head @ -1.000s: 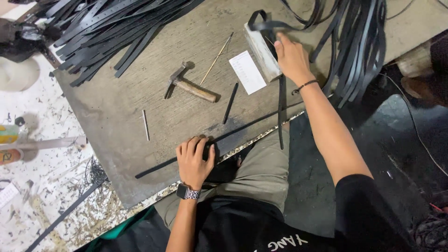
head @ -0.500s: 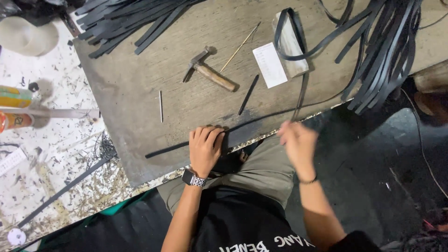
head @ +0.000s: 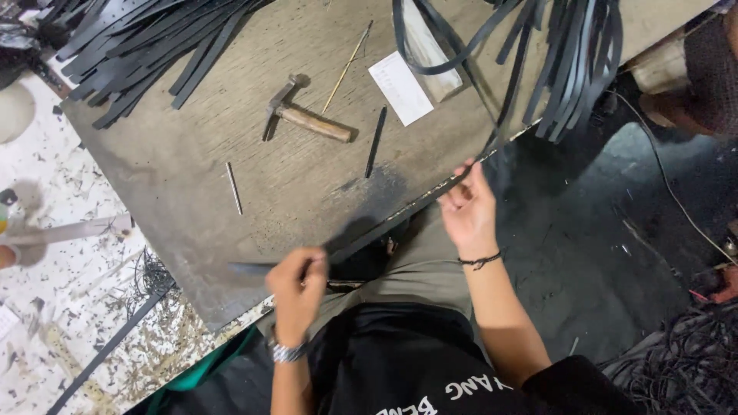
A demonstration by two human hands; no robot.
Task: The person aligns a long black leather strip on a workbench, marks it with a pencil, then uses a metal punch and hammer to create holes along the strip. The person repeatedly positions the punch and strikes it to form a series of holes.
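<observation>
Work in hand: one long black strip (head: 400, 211) taken between both hands, stretched along the near edge of the board (head: 177, 200).

Progress, as judged from how things lie: one strip is singled out and held clear of the rest. A big bundle of strips (head: 573, 65) hangs over the board's far right corner, and a second heap (head: 146, 46) lies at its far left corner. Most stock looks unhandled. The hammer (head: 304, 115) lies untouched mid-board, so any hammering on this strip looks not yet begun.

Left hand (head: 298, 288): at the board's near edge, fingers curled shut on the strip's left part. Blurred, so the exact grip cannot be told. The strip's left end pokes out past the hand over the board.

Right hand (head: 467, 207): just off the board's near edge, to the right. Thumb and fingertips pinch the strip; the other fingers are loosely bent. Beyond the pinch the strip runs up towards the bundle; whether it joins the bundle cannot be told.

On the board, beyond the strip:
- short black rod (head: 375, 141), right of the hammer
- thin metal pin (head: 234, 187), left of the hammer
- white card (head: 400, 87) and pale block (head: 427, 52), toward the far edge
- thin yellow stick (head: 347, 66), beside the card
</observation>
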